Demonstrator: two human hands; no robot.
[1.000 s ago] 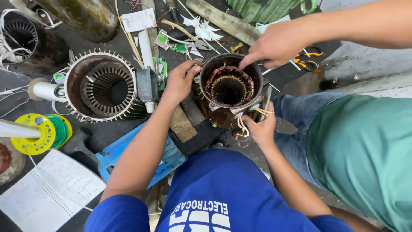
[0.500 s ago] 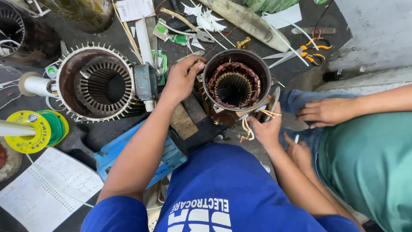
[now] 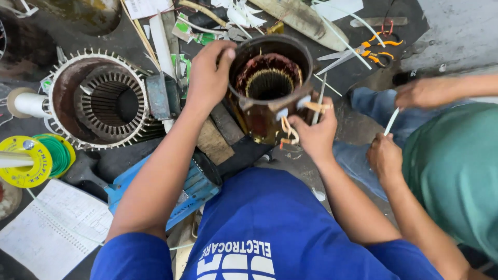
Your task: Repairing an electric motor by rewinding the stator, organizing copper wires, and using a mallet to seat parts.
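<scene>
Head view looks down on a cluttered dark worktop [image 3: 129, 36] where a brown motor stator [image 3: 267, 88] with copper windings stands upright at the centre. Left hand [image 3: 207, 75] grips its rim on the left side, fingers curled over the edge. Right hand [image 3: 314, 132] holds the lower right side, fingers closed by the loose wire leads [image 3: 288, 129]. Beside it lies a larger finned stator [image 3: 104, 101]; orange-handled scissors [image 3: 371, 49] sit beyond. A co-worker's hands [image 3: 386, 155] pinch a white strip [image 3: 391, 120] nearby.
</scene>
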